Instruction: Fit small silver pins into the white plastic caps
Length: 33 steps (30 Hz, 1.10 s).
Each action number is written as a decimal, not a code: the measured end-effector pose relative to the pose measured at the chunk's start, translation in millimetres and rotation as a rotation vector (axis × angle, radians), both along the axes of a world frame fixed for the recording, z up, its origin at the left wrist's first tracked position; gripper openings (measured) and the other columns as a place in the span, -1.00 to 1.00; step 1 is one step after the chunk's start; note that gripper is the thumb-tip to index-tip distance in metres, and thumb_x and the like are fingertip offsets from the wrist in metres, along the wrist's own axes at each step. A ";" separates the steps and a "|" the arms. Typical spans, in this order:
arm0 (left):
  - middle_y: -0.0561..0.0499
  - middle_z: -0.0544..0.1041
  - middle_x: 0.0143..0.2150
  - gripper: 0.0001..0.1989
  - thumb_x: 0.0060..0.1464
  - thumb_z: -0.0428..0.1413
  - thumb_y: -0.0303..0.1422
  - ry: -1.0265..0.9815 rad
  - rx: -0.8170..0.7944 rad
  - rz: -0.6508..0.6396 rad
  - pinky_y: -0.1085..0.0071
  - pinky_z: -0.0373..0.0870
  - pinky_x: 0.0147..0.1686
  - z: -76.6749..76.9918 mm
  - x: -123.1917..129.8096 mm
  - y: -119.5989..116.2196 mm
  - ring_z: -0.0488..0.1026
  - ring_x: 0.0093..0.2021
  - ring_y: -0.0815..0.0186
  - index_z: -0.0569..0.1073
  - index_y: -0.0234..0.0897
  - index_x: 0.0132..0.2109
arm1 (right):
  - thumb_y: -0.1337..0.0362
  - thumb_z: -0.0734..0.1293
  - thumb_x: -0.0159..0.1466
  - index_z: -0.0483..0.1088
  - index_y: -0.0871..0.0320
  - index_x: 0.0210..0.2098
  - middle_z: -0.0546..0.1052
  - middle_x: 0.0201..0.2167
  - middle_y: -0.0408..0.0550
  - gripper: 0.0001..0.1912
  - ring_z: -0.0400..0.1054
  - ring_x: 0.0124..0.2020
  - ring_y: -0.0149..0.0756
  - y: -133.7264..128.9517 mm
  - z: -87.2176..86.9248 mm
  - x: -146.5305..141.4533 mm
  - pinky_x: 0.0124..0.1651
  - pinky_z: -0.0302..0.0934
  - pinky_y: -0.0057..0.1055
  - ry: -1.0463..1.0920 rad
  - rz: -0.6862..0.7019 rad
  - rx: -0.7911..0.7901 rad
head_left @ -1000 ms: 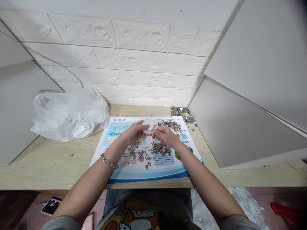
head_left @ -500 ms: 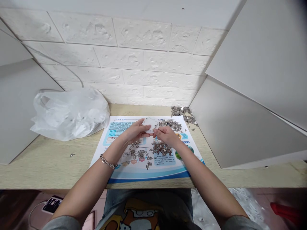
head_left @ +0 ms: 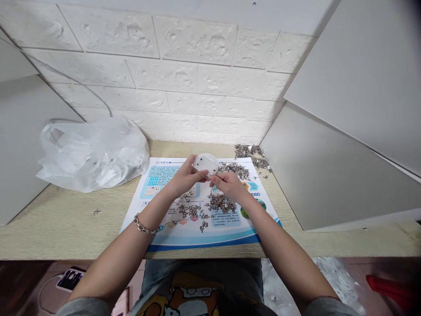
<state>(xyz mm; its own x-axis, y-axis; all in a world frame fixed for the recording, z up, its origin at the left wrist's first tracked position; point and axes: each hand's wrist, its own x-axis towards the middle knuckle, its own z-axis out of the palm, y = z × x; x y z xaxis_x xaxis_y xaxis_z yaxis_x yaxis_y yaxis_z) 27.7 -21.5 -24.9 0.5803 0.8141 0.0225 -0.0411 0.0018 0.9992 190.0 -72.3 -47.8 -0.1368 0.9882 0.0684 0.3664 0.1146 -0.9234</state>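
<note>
A small white plastic piece point(head_left: 205, 164) with dark spots near its edges is held up over the printed sheet point(head_left: 210, 239). My left hand point(head_left: 187, 177) grips it from the left, thumb across its lower front. My right hand point(head_left: 227, 184) is closed at the piece's lower right edge, fingers pinched together; whatever they hold is too small to make out. Below my hands, small metal parts point(head_left: 222, 203) lie in a pile on the sheet, with a looser group point(head_left: 191, 210) to the left. Another pile of metal parts point(head_left: 237, 171) sits behind my right hand.
A white plastic bag point(head_left: 95, 153) stands at the left of the table point(head_left: 66, 237). More metal parts point(head_left: 251, 152) lie at the back right. Grey panels point(head_left: 342, 175) flank the table, and a white brick wall point(head_left: 180, 79) rises behind. One loose metal part point(head_left: 96, 211) lies left.
The white piece has tilted and moved slightly up, showing its broad face more fully. My left hand has shifted up with it. The view has moved slightly.
</note>
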 end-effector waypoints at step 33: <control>-0.01 0.19 0.17 -0.53 -0.02 -0.15 -0.65 0.229 1.066 0.132 0.26 0.29 -0.06 -23.0 1.7 2.4 0.20 0.11 0.27 0.42 -0.11 -0.08 | 0.14 0.31 0.04 0.10 0.16 -0.58 0.02 -0.76 -0.33 -0.70 -0.22 -0.78 -0.61 5.4 0.8 5.1 -0.74 -0.35 -0.55 0.610 -0.228 -0.210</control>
